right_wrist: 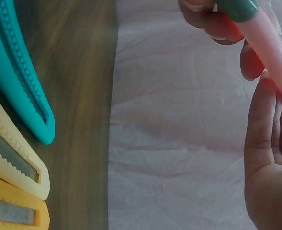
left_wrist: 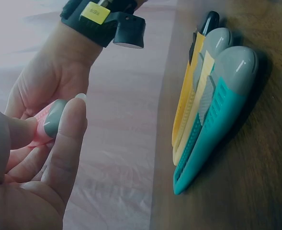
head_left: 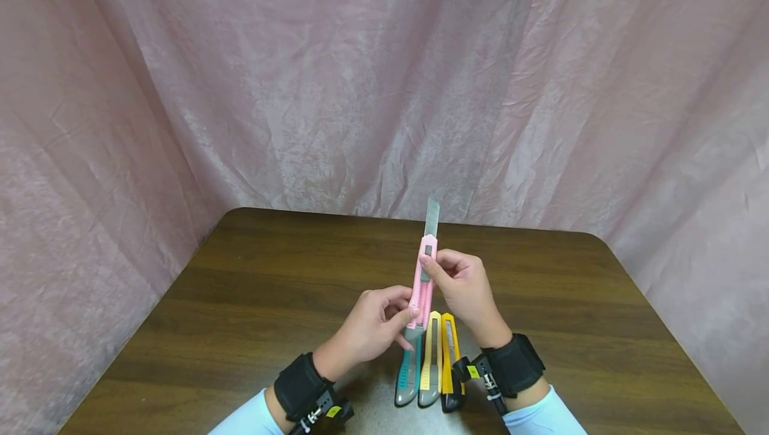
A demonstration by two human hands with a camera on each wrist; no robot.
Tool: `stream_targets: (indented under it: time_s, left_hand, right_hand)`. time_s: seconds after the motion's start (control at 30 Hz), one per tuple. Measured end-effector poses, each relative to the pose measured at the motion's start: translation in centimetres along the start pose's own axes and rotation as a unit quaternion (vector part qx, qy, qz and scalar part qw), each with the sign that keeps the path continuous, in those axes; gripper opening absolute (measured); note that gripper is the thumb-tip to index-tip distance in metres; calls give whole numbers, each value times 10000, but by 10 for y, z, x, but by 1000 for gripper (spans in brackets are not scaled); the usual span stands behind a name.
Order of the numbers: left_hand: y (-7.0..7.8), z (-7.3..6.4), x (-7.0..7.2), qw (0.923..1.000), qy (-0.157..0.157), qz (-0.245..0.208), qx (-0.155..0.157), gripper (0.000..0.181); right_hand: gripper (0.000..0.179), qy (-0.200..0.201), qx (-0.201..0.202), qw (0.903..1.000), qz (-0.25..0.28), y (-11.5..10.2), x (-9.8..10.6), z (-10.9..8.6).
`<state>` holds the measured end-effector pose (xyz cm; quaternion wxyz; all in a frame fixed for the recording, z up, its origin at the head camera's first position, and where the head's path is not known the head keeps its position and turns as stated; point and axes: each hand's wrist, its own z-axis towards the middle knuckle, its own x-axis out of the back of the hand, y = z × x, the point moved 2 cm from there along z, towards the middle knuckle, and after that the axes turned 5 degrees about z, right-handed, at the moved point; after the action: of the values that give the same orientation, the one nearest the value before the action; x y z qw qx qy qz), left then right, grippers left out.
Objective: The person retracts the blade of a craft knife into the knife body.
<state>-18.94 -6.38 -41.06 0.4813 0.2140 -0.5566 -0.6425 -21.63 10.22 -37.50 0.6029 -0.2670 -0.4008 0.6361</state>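
Observation:
Both hands hold a pink utility knife above the table, its blade slid far out and pointing away. My left hand pinches the knife's lower end near the grey cap. Higher up, my right hand grips the body, with the thumb on the grey slider. Under the hands, three more utility knives lie side by side on the table: a teal one, a pale yellow one and an orange-yellow one with a black end. Their blades are not seen extended.
The brown wooden table has rounded far corners. Behind it and at the sides hangs a pink velvety curtain. Each wrist wears a black strap with a small camera, such as the right strap.

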Motion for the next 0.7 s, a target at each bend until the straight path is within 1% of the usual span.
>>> stream_targets:
  time_s: [0.1,0.2,0.4,0.5,0.6,0.7]
  left_hand:
    - [1,0,1,10000,21,-12,32,25]
    - [-2,0,1,9999,31,-58,123,25]
    - [-20,4,1,9999,59,-15,87,26]
    - [-27,6,1,10000,77,7,57,26]
    - [-27,7,2,10000,82,12,45,26]
    - [-22,6,2,9999,98,41,2,26]
  right_hand:
    - [9,-32,-161,9998,-73,0,-1,0]
    - [12,-107,-248,9996,-130,0,-1,0]
    - [8,-184,-47,9998,-94,0,0,0]
    - [7,-147,28,9998,-94,1,0,0]
    - [9,-101,-37,9998,-139,1,0,0]
    - [12,-111,-193,9996,-197,0,0,0]
